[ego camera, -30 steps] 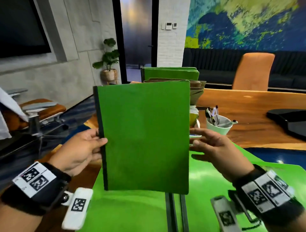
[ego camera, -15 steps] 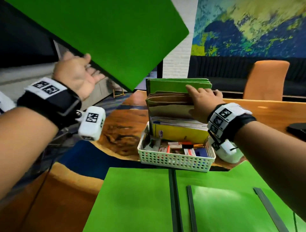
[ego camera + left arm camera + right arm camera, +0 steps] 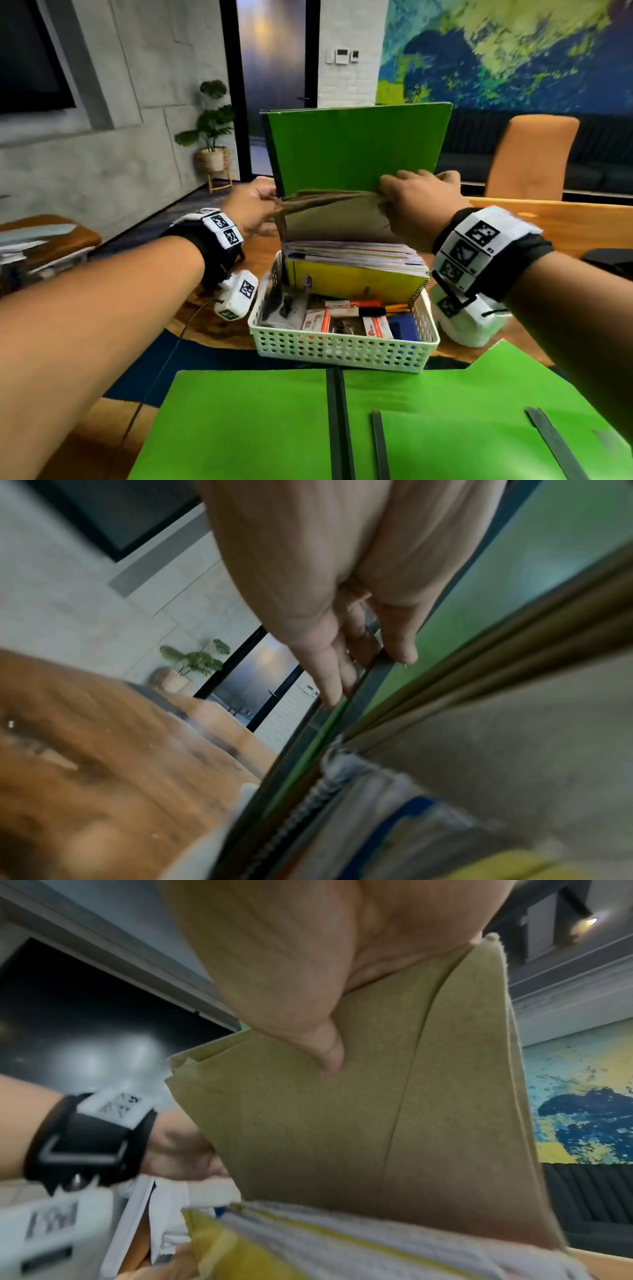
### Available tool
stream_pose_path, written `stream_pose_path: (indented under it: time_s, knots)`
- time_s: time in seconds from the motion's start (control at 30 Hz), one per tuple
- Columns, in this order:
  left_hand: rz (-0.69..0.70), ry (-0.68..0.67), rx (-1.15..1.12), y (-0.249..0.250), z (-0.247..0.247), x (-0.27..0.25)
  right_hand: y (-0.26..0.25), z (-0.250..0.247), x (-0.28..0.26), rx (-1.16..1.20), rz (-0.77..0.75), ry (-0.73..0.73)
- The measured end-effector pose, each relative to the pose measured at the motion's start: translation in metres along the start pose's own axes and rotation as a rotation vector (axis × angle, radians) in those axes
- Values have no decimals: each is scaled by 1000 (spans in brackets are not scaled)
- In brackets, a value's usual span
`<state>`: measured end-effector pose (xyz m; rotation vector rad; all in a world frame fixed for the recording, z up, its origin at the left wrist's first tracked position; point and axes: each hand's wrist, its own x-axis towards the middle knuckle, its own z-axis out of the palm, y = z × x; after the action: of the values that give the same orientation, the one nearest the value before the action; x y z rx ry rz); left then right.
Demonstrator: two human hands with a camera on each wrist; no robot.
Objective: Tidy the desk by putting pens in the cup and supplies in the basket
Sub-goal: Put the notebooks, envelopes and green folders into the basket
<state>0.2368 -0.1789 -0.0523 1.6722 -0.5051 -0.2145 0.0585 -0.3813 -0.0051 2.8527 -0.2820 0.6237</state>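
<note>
A white perforated basket [image 3: 342, 347] stands on the desk, holding small boxes, a yellow spiral notebook [image 3: 352, 279], brown envelopes [image 3: 339, 217] and, upright at the back, a green folder [image 3: 356, 147]. My left hand [image 3: 255, 205] pinches the green folder's [image 3: 514, 569] dark spine edge, thumb in front and fingers [image 3: 329, 680] behind. My right hand [image 3: 416, 202] grips the top of the brown envelopes [image 3: 359, 1123] and holds them forward, thumb [image 3: 329, 1053] pressed on the front one. The folder's lower part is hidden behind the envelopes.
Several more green folders [image 3: 260, 425] with dark spines lie flat on the desk in front of the basket. An orange chair [image 3: 531, 154] stands behind the desk at the right. A potted plant [image 3: 212, 137] is by the far wall.
My left hand has brought the green folder down from high at the left and stood it upright behind the envelopes in the basket. My right hand stays on the envelopes.
</note>
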Motion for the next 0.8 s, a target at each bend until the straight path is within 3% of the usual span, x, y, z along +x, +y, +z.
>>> stream_pose_path:
  time_s: [0.07, 0.1, 0.13, 0.3, 0.37, 0.53, 0.67, 0.73, 0.8]
  knots:
    - [-9, -95, 82, -11, 3, 9, 0, -4, 12, 27, -13, 51]
    - [-48, -97, 173, -14, 2, 9, 0, -5, 18, 28, -13, 75]
    - [-24, -44, 269, -20, 0, 11, 0, -5, 24, 23, -7, 96]
    - [60, -71, 652, -37, -7, 17, 4, -4, 46, -69, 120, 242]
    - [56, -67, 719, -35, -11, 12, 4, -5, 51, -167, 182, 222]
    - [-102, 181, 296, -44, -37, -37, 7, -5, 16, -24, 296, -109]
    - [-323, -27, -100, -40, -52, -142, 17, -15, -71, 152, 161, -180]
    - [-427, -125, -226, -46, -56, -192, 29, -13, -118, 202, 50, -370]
    - [-517, -196, -299, -58, -53, -234, 42, -2, -160, 198, 14, -655]
